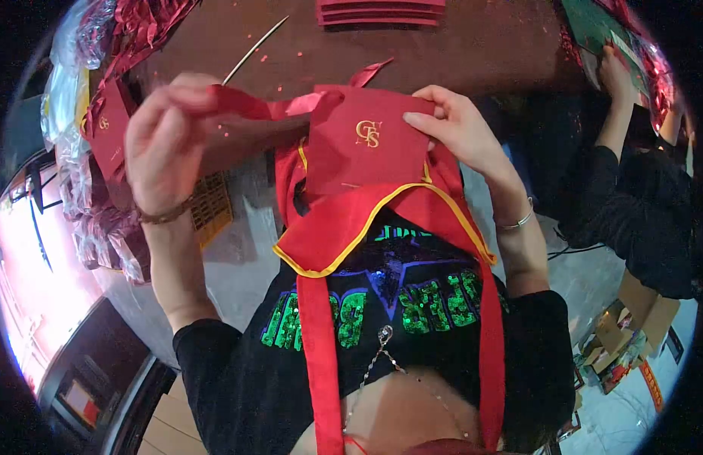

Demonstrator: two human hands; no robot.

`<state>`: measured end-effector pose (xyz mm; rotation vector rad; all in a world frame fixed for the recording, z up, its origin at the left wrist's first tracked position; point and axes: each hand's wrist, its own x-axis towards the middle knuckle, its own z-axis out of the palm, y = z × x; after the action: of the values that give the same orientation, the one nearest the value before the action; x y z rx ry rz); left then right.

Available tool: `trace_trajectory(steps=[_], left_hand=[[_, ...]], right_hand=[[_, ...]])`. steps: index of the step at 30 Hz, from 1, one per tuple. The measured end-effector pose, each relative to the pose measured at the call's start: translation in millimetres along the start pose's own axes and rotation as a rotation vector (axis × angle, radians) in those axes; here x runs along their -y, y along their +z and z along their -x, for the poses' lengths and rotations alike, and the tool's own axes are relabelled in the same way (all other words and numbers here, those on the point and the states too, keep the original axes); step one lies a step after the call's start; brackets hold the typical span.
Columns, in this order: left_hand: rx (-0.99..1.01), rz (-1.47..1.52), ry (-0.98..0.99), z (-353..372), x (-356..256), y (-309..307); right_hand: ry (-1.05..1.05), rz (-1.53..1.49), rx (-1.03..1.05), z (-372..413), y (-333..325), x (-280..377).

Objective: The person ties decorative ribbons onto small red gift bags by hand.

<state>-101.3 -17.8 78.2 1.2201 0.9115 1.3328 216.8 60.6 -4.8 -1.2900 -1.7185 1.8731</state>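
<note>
A flat red paper bag (344, 155) with a gold monogram stands in front of my chest, above my red apron (344, 227) with yellow trim. My right hand (465, 133) pinches its upper right edge, thumb on the front face. A shiny red ribbon (279, 108) comes from the bag's upper left corner and stretches leftward. At the ribbon's other end, my left hand (165, 144) is closed on it, slightly blurred by motion. A short ribbon end (372, 72) sticks up behind the bag's top edge.
A thin pale stick (256, 49) lies on the dark brown table (215, 45), among small red scraps. Several flat red pieces (382, 11) are stacked at the far edge. Plastic-wrapped bundles (82, 174) crowd the left. On the right, another person's hand (616, 76) touches a green surface.
</note>
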Motion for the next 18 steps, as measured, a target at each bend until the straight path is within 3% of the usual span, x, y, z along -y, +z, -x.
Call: trace_trajectory(steps=[1,3,4,6,8,10,13,18], left_hand=[[-0.002,-0.002,0.0,-7.3,-3.5,9.6],[0.197,-0.66,0.042,-21.2,-7.7,30.2],[0.206,-0.563,0.046,-24.4,0.0,41.9],[0.199,-0.287,-0.473,-25.0,6.8,54.0],[0.182,-0.524,-0.355,-25.1,27.2,71.2],[0.204,-0.625,-0.171,-23.6,51.4,76.5],[0.193,-0.656,-0.21,-20.6,66.2,83.4],[0.161,-1.216,0.062,-18.1,77.7,93.1]], right_hand=[[-0.028,0.018,-0.002,-0.8,1.3,-0.5],[-0.056,0.033,-0.007,-0.3,2.8,0.5],[-0.044,0.015,-0.005,0.5,3.5,3.3],[-0.031,-0.003,-0.001,0.6,4.9,5.3],[-0.07,0.142,-0.011,-2.8,8.3,6.9],[-0.086,0.105,-0.007,-3.1,11.0,8.5],[-0.089,0.096,0.004,-0.9,10.6,13.6],[-0.09,0.023,0.027,-0.4,13.6,12.3]])
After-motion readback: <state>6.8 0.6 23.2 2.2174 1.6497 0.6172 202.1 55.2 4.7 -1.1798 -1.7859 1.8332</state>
